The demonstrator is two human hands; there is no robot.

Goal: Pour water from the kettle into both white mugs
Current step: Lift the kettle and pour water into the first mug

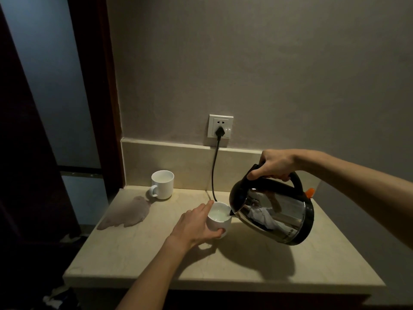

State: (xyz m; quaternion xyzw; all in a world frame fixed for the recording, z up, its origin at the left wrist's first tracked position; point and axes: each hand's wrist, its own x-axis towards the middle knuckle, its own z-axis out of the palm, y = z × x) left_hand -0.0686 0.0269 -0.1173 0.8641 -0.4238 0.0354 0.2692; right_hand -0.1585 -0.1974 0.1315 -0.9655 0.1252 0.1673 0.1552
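My right hand [276, 164] grips the black handle of a steel kettle [277, 211], which is lifted and tilted left. Its spout sits over the rim of a white mug [218, 222], and water is visible inside that mug. My left hand [194, 222] is wrapped around this mug from the left, holding it on the beige countertop [138, 249]. A second white mug [162, 184] stands upright at the back left of the counter, handle toward the left; it looks to have water in it.
A crumpled grey cloth [126, 214] lies on the counter's left side. A black cord [214, 173] runs from a wall socket [220, 127] down behind the near mug. The counter ends at a dark gap on the left and a front edge below.
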